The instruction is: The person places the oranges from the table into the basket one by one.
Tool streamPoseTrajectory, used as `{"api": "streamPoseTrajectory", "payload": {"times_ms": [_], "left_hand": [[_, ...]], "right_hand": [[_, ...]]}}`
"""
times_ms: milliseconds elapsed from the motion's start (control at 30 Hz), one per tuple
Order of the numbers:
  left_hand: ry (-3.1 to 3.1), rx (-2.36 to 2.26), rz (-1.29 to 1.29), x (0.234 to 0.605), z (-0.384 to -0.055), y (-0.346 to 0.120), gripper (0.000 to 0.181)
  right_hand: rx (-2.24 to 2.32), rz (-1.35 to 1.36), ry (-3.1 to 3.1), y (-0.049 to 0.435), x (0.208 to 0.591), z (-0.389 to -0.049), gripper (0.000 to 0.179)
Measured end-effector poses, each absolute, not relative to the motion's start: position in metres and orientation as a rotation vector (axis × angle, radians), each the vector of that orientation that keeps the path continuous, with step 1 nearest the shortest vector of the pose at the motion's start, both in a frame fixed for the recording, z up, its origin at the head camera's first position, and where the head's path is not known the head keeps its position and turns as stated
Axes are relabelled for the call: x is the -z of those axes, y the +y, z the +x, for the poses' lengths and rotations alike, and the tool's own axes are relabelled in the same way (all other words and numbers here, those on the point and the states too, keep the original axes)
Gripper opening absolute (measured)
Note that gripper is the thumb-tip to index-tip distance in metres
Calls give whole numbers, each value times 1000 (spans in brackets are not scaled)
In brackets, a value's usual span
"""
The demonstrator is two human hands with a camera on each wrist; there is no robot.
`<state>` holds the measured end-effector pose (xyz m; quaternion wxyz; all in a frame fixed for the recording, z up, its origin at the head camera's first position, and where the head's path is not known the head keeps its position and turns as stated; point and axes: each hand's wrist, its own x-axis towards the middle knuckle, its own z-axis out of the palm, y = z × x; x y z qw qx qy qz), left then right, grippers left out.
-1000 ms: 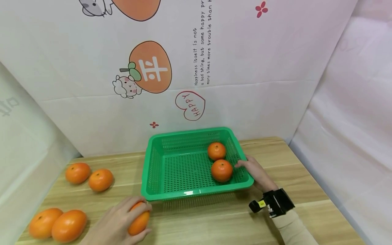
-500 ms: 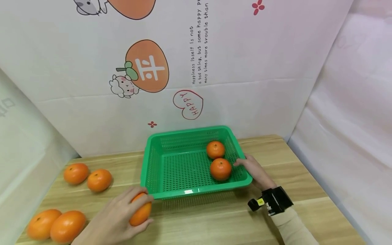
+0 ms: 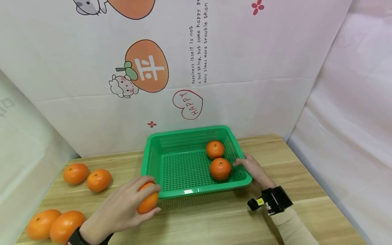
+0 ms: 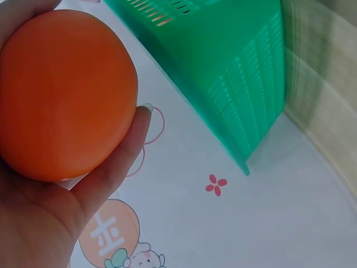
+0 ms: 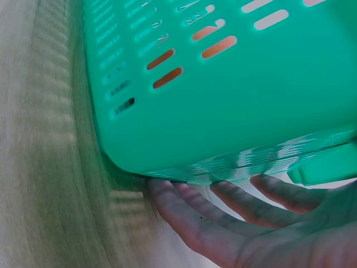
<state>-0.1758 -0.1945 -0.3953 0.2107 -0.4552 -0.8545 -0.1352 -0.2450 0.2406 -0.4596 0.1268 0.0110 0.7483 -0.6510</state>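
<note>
My left hand grips a mandarin, fingers over its top and thumb below, just beside the basket's near left corner. Up close in the left wrist view, the mandarin fills the palm. A green plastic basket stands on the table with two mandarins inside, a rear one and a front one, near its right wall. My right hand holds that wall, thumb over the rim. Its fingers lie against the outside of the slotted wall in the right wrist view.
On the wooden table, at the left, lie a back pair of mandarins and a front pair. A white printed cloth hangs right behind the basket. Pale cloth also closes off both sides.
My left hand has carried the mandarin up and to the right, toward the basket's near left corner. My right hand stays at the basket's side. The view has shifted slightly.
</note>
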Motion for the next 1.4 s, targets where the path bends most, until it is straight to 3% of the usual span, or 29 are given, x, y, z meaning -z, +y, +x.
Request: {"api": "streamPoseTrajectory", "payload": {"times_ms": [1400], "left_hand": [[-2372, 314, -1353, 366, -220, -149, 48]], "right_hand": [[1897, 30, 2175, 240, 461, -246, 75]]}}
